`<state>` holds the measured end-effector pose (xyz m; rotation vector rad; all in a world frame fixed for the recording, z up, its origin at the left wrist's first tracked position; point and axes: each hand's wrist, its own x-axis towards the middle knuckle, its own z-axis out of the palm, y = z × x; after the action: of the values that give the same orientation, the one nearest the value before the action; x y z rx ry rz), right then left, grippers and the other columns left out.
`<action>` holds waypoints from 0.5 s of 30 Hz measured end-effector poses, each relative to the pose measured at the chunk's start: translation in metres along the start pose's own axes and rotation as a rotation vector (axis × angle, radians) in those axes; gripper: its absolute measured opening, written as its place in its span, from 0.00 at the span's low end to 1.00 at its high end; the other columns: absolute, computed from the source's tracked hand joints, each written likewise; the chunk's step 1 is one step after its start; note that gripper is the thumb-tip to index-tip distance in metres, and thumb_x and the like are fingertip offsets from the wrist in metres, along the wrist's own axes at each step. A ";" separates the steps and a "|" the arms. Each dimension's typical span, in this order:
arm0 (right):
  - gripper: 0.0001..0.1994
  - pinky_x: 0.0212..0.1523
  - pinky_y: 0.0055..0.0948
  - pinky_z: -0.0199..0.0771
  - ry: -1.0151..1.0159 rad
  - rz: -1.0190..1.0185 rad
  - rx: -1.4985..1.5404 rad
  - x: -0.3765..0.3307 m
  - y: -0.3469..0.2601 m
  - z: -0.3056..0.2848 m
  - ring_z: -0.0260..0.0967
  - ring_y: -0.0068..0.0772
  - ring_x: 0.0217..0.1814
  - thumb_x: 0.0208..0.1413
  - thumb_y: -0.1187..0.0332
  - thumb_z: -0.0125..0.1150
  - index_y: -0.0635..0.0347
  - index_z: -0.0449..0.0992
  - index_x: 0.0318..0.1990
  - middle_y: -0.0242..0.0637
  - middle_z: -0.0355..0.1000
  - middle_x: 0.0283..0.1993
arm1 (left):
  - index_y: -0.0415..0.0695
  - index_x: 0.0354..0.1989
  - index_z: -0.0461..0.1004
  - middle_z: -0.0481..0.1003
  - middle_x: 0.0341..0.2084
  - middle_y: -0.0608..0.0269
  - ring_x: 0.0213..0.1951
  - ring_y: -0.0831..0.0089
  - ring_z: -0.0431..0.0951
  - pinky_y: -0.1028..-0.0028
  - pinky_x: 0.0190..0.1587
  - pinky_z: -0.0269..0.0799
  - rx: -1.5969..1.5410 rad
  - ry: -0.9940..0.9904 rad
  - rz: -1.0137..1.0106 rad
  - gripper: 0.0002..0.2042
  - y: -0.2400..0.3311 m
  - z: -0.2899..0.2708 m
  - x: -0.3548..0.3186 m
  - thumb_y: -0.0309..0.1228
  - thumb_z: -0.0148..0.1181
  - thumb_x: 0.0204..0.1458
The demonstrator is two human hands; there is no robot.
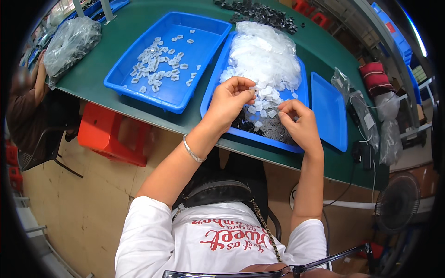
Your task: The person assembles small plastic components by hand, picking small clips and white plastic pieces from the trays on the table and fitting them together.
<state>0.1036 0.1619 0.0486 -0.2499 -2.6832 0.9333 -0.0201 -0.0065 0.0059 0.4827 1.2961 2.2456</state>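
Note:
Both my hands are over a blue tray [304,82] that holds a clear bag of white plastic pieces [265,60]. Small translucent white pieces [268,98] spill from the bag toward its near end, beside a heap of small black parts [277,129]. On the left, my left hand [230,99] is closed in a pinch, thumb against the curled fingers. My right hand [299,123] pinches too, a short way to the right and slightly nearer. Whatever is between the fingertips of either hand is too small to make out.
A second blue tray [174,96] to the left holds scattered assembled-looking pieces [155,62]. A shallow blue tray [329,111] lies on the right. Black parts [264,15] are heaped behind. Cables and plastic bags [389,120] sit far right; a person [28,102] sits far left.

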 end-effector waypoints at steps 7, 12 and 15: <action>0.03 0.39 0.23 0.73 -0.054 -0.025 0.660 0.015 -0.021 0.013 0.71 0.20 0.36 0.54 0.80 0.55 0.64 0.69 0.30 0.36 0.73 0.35 | 0.34 0.41 0.73 0.76 0.31 0.62 0.33 0.77 0.77 0.79 0.38 0.74 0.033 -0.029 0.038 0.09 -0.002 0.000 -0.003 0.20 0.58 0.52; 0.03 0.39 0.21 0.74 0.015 0.013 0.763 0.024 -0.018 0.031 0.72 0.20 0.36 0.58 0.76 0.58 0.64 0.71 0.36 0.33 0.73 0.34 | 0.34 0.40 0.74 0.75 0.31 0.63 0.33 0.78 0.76 0.79 0.37 0.75 0.031 -0.022 0.022 0.08 0.000 0.001 -0.006 0.19 0.56 0.51; 0.04 0.39 0.20 0.74 0.152 0.015 0.740 0.023 -0.016 0.038 0.73 0.20 0.35 0.59 0.74 0.59 0.64 0.71 0.37 0.32 0.73 0.33 | 0.35 0.43 0.75 0.76 0.32 0.64 0.32 0.80 0.75 0.80 0.36 0.73 0.049 -0.083 -0.003 0.11 0.001 0.002 -0.005 0.19 0.54 0.51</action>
<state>0.0689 0.1334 0.0355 -0.1626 -2.0255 1.7369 -0.0148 -0.0082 0.0076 0.5849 1.3104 2.1718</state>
